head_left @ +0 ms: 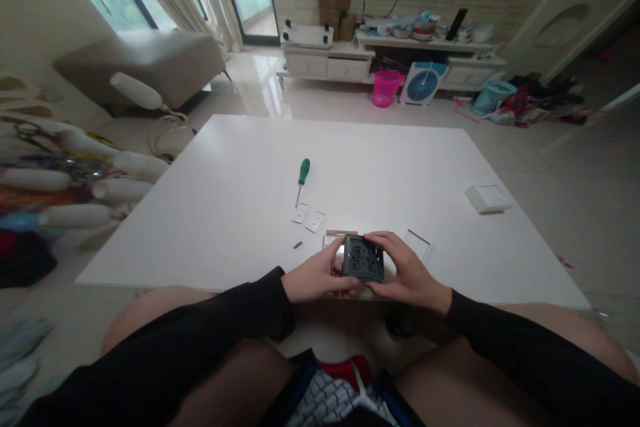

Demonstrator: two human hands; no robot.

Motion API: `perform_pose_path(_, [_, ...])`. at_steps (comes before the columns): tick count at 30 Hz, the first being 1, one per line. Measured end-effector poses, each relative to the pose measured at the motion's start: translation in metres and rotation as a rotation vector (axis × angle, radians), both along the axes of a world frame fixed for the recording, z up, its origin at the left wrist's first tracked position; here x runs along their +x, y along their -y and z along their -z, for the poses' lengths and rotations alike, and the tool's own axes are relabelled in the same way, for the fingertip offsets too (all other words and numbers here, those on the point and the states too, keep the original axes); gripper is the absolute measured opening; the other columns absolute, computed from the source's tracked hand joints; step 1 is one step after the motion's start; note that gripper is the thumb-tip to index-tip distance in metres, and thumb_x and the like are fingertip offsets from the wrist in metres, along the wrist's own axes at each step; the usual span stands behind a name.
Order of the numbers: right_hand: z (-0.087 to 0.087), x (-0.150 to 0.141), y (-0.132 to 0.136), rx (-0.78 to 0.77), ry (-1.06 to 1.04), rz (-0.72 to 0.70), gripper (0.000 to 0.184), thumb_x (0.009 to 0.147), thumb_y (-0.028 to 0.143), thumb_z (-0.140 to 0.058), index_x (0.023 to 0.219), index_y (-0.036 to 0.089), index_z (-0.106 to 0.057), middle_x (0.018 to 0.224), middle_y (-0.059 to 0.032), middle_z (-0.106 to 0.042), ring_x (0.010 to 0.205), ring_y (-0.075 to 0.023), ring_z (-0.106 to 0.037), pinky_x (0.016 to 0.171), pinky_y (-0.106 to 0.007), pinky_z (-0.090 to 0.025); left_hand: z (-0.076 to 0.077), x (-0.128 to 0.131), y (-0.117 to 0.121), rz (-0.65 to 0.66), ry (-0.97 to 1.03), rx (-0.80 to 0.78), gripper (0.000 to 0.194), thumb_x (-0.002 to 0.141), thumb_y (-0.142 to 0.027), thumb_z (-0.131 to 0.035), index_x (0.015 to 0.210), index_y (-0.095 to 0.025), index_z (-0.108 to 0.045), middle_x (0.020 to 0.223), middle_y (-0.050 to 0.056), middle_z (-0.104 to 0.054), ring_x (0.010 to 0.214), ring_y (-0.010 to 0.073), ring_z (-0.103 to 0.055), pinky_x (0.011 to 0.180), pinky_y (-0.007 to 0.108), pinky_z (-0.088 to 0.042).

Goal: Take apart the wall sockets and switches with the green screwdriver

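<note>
Both my hands hold a dark grey square switch module [363, 258] just above the near edge of the white table [240, 213]. My left hand [316, 276] grips its left side with curled fingers. My right hand [404, 272] wraps over its top and right side. Under the hands lies a white frame piece [332, 238], partly hidden. A thin white square frame [418, 243] lies just right of the hands. Further out lie two small white rocker plates [308, 217], a tiny dark part [297, 245] and a green-handled screwdriver [302, 178].
A white wall switch [487, 198] lies near the table's right edge. A rack of white pegs with tools [75, 173] stands left of the table. Behind it are a grey sofa [145, 63], a TV cabinet [390, 57], a pink basket [386, 88] and a fan [423, 83].
</note>
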State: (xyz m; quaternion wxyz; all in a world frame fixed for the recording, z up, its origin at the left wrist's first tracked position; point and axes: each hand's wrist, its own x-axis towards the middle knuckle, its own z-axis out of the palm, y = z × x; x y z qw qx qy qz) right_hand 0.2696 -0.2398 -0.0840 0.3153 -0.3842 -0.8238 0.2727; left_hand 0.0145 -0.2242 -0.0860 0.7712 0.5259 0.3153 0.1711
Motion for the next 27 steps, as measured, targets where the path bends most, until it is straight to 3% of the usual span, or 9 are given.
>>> perform_pose_path(2, [-0.002,0.004,-0.006,0.059,0.016,0.067,0.075,0.075,0.026,-0.084,0.142,0.026,-0.051,0.132,-0.0131,-0.064,0.120,-0.0337,-0.064,0.103,-0.053,-0.054,-0.004,-0.010,-0.016,0.074,-0.082,0.186,0.130,0.074,-0.037,-0.092,0.166,-0.023,-0.001,0.085,0.002,-0.072,0.073,0.0204,-0.072,0.069,0.032,-0.055])
perform_pose_path(3, [-0.003,0.007,-0.009,0.074,0.020,0.108,0.072,0.076,0.027,-0.084,0.140,0.026,-0.052,0.129,-0.0124,-0.066,0.117,-0.0329,-0.065,0.101,-0.051,-0.056,-0.005,-0.017,-0.025,0.063,-0.133,0.319,0.133,0.071,-0.036,-0.094,0.166,-0.025,-0.002,0.089,0.002,-0.071,0.075,0.0201,-0.071,0.072,0.034,-0.056])
perform_pose_path(6, [-0.002,0.011,-0.016,0.053,0.025,0.203,0.066,0.077,0.030,-0.084,0.135,0.025,-0.054,0.124,-0.0110,-0.068,0.110,-0.0310,-0.068,0.093,-0.048,-0.059,0.003,-0.034,-0.048,-0.102,-0.329,0.767,0.130,0.059,-0.038,-0.099,0.163,-0.024,-0.022,0.125,0.012,-0.064,0.105,0.0278,-0.067,0.096,0.048,-0.055])
perform_pose_path(8, [0.001,0.012,-0.018,0.030,0.030,0.220,0.064,0.076,0.031,-0.084,0.133,0.024,-0.055,0.123,-0.0111,-0.068,0.109,-0.0312,-0.069,0.092,-0.047,-0.059,0.014,-0.040,-0.056,-0.110,-0.402,0.902,0.135,0.053,-0.039,-0.101,0.162,-0.020,-0.026,0.145,0.021,-0.053,0.126,0.0373,-0.059,0.109,0.057,-0.049])
perform_pose_path(11, [0.009,0.009,-0.019,0.026,0.046,0.189,0.065,0.077,0.030,-0.084,0.133,0.025,-0.054,0.123,-0.0112,-0.067,0.110,-0.0314,-0.067,0.094,-0.049,-0.058,0.031,-0.036,-0.055,-0.028,-0.445,0.941,0.134,0.054,-0.032,-0.100,0.163,-0.017,-0.023,0.155,0.026,-0.046,0.139,0.0430,-0.051,0.117,0.061,-0.042])
perform_pose_path(17, [0.024,0.004,-0.017,0.027,0.073,0.050,0.066,0.078,0.024,-0.082,0.136,0.026,-0.052,0.132,-0.0128,-0.063,0.121,-0.0331,-0.062,0.104,-0.055,-0.054,0.040,-0.017,-0.042,-0.003,-0.423,0.964,0.116,0.063,-0.014,-0.088,0.161,-0.017,-0.025,0.155,0.023,-0.050,0.142,0.0385,-0.052,0.119,0.057,-0.043])
perform_pose_path(27, [0.031,-0.004,-0.016,0.024,0.144,-0.023,0.063,0.076,0.023,-0.084,0.132,0.024,-0.054,0.129,-0.0142,-0.063,0.120,-0.0328,-0.060,0.102,-0.053,-0.054,0.039,-0.005,-0.027,0.061,-0.523,0.983,0.099,0.075,-0.031,-0.087,0.155,-0.016,-0.031,0.149,0.021,-0.055,0.135,0.0365,-0.060,0.112,0.050,-0.051])
